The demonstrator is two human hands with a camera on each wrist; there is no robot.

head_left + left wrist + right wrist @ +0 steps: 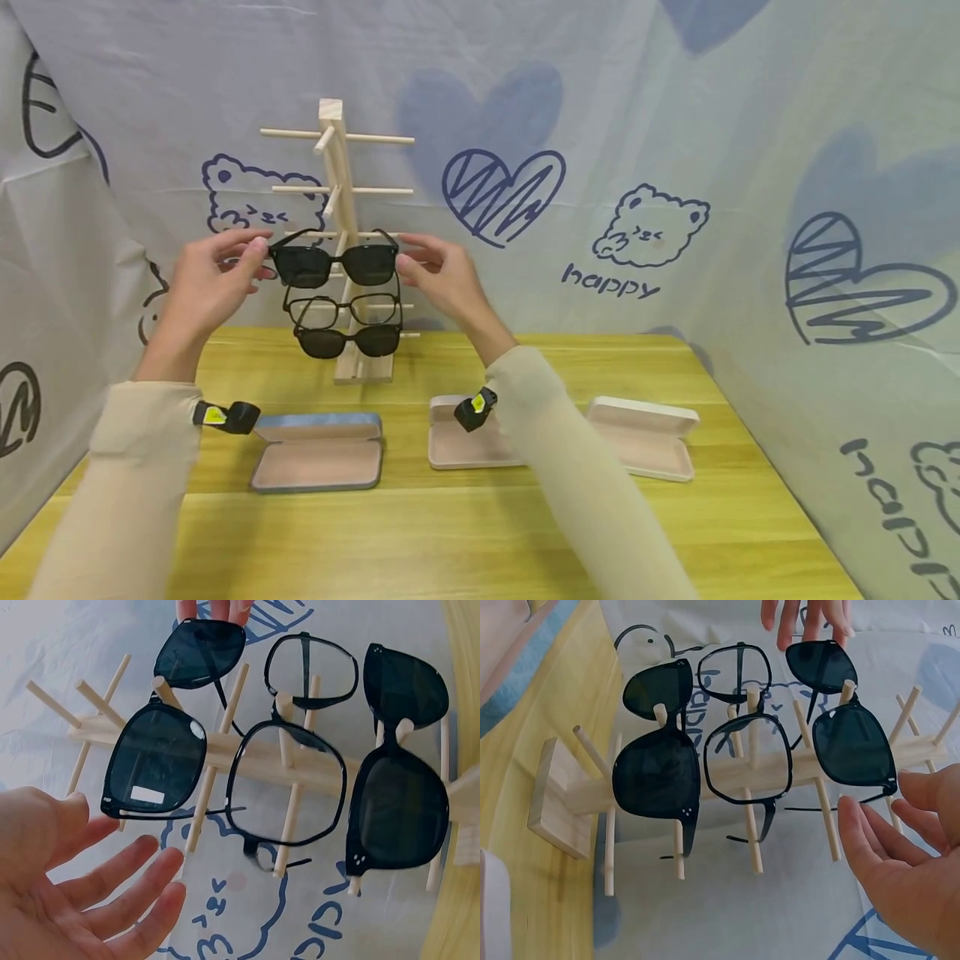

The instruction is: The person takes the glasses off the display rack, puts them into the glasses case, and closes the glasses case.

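A: Head view. Yellow wooden table (465, 533), walled round by pale cloth printed with hearts, bears and "happy" (609, 283). What sits on it?

B: Wooden rack (341, 242) at the back; blue case (318, 450) and two white cases (461, 442) (645, 437) lie open in front, the right forearm crossing one white case. Top sunglasses (333, 262) sit on the rack between left hand (206, 283) and right hand (442, 275), fingertips at the frame ends. Clear glasses (345, 307) and lower sunglasses (348, 340) hang beneath.

A: Left wrist view?

B: Left hand (75, 892) open, fingers spread, just beside the top sunglasses (154, 761), not gripping. Clear glasses (289, 784) mid-rack.

A: Right wrist view?

B: Right hand (904, 855) relaxed open, fingertips close to the top sunglasses (853, 742); contact I cannot tell. Rack (559, 799) base on the table
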